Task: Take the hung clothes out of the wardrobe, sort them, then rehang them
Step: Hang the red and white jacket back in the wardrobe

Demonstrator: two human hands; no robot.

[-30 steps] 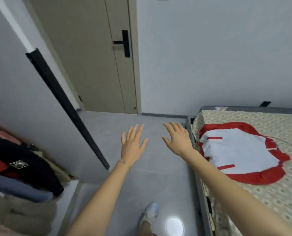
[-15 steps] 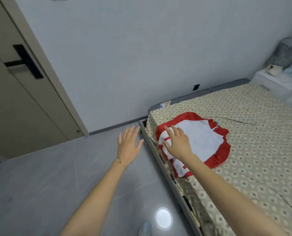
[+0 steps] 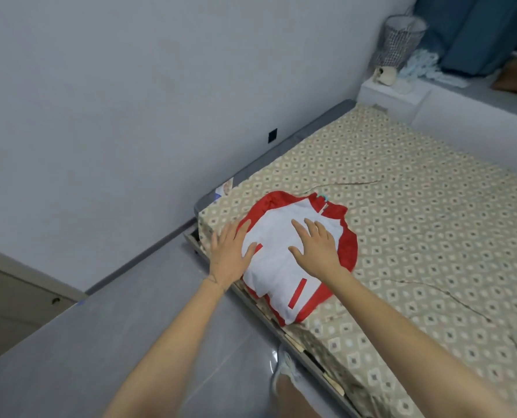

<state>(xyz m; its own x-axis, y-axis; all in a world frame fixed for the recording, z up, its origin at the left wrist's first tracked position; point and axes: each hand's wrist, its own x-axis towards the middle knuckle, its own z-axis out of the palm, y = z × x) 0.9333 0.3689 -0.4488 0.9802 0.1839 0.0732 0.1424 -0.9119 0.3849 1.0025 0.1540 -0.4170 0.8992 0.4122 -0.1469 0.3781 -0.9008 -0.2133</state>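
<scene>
A bedroom in a home: a big bed (image 3: 417,236) fills the right, with a blue curtain (image 3: 477,31) at upper right.

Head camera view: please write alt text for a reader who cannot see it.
The left hand and right hand, both open, reach over a folded red and white garment at the corner of a bed with a beige patterned sheet. A grey floor and pale wall lie to the left.

A bed (image 3: 417,221) with a beige patterned sheet fills the right, its far edge against a pale wall (image 3: 130,86) bearing a small black socket (image 3: 272,136). Grey floor (image 3: 115,342) lies to the left. At far right, a wire mesh basket (image 3: 400,40) stands on a white ledge (image 3: 384,96) beside a blue curtain (image 3: 477,31).
</scene>
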